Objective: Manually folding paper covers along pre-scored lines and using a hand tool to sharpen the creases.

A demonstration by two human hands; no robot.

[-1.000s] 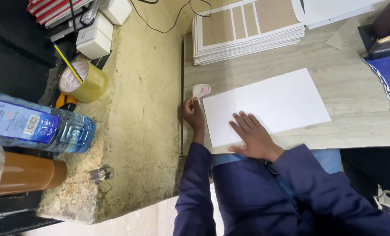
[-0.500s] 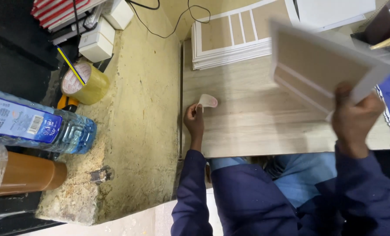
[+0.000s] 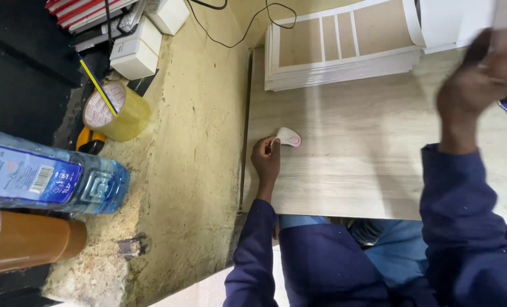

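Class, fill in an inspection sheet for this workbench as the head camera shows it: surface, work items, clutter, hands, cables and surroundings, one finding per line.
Surface: pale wood-grain table, bare in the middle.
Work items: small white curved tool lying on the table; stack of brown-and-white printed sheets at the far edge.
Clutter: tape roll, clear water bottle, brown bottle, white boxes on the rough ledge.
Hands: left hand rests at the white tool; right hand raised and blurred, its grip cannot be told.
Cables: black cable loops across the ledge.
Surroundings: dark blue sleeves and lap below the table.
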